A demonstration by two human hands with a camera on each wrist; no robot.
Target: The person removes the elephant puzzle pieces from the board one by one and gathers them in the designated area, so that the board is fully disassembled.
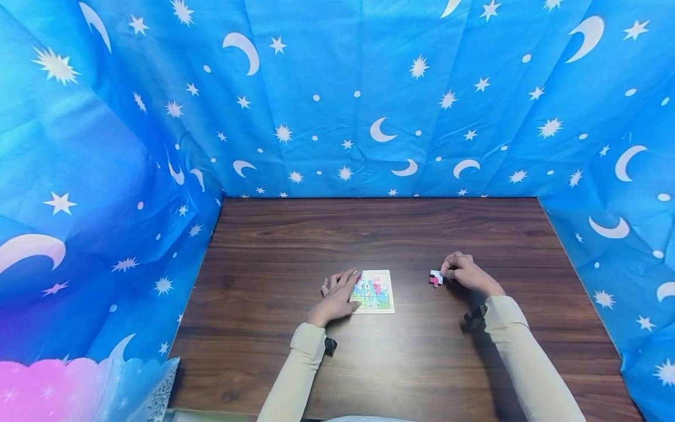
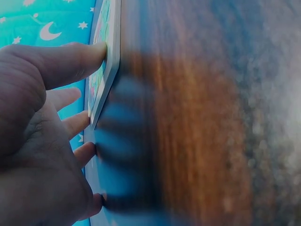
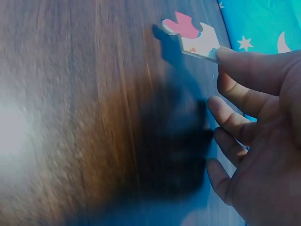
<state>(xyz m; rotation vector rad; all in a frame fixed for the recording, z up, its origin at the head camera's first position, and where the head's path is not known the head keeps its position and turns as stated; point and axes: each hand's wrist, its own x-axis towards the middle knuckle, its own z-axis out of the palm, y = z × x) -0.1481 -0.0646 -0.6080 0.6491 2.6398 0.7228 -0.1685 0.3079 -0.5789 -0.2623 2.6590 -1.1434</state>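
A small square jigsaw puzzle (image 1: 377,291) in a pale frame lies on the table, most of its picture showing coloured interlocking pieces. My left hand (image 1: 337,296) rests over its left side. In the left wrist view the thumb touches the puzzle's face, and the other fingers spread along its edge and the tabletop. To the right and apart from the puzzle, my right hand (image 1: 464,273) pinches a puzzle piece (image 3: 200,40) by one corner between thumb and forefinger. That piece is white with a pink-red part, and its shadow falls on the wood. The remaining right fingers are loosely bent.
The table (image 1: 295,234) is dark brown wood with a visible grain. Blue cloth (image 1: 337,76) printed with moons and stars rises behind it and along both sides. A pink and blue scalloped cloth (image 1: 79,387) hangs at the lower left.
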